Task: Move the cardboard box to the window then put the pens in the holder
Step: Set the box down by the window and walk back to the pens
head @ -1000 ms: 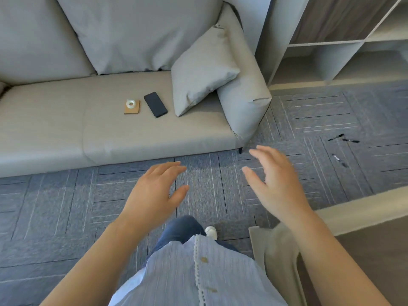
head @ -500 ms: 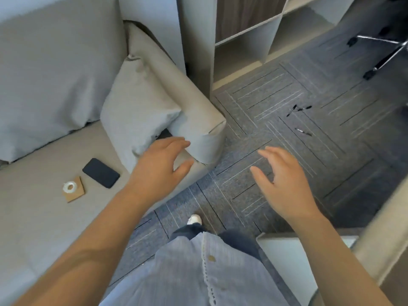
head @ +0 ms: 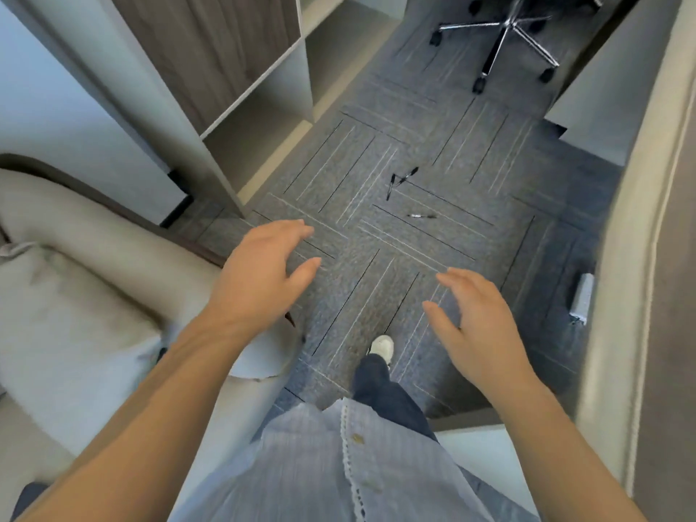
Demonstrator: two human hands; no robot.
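Three pens lie on the grey carpet ahead of me: two black pens [head: 400, 179] crossing each other and, a little nearer, a third pen [head: 422, 216] with a pale end. My left hand [head: 263, 275] hovers open above the carpet by the sofa arm, fingers spread, holding nothing. My right hand [head: 476, 325] is also open and empty, held out in front of my body. Both hands are well short of the pens. No cardboard box and no pen holder are in view.
A grey sofa [head: 94, 295] with a cushion is on my left. A shelf unit [head: 241, 88] stands at the upper left. An office chair base [head: 504, 35] is at the top. A desk edge [head: 640, 258] runs down the right. A small grey object [head: 582, 299] sits below it.
My view has swung right, away from the sofa seat with the phone, toward the carpet. The pens now lie ahead in the middle. Both hands stay open and empty.
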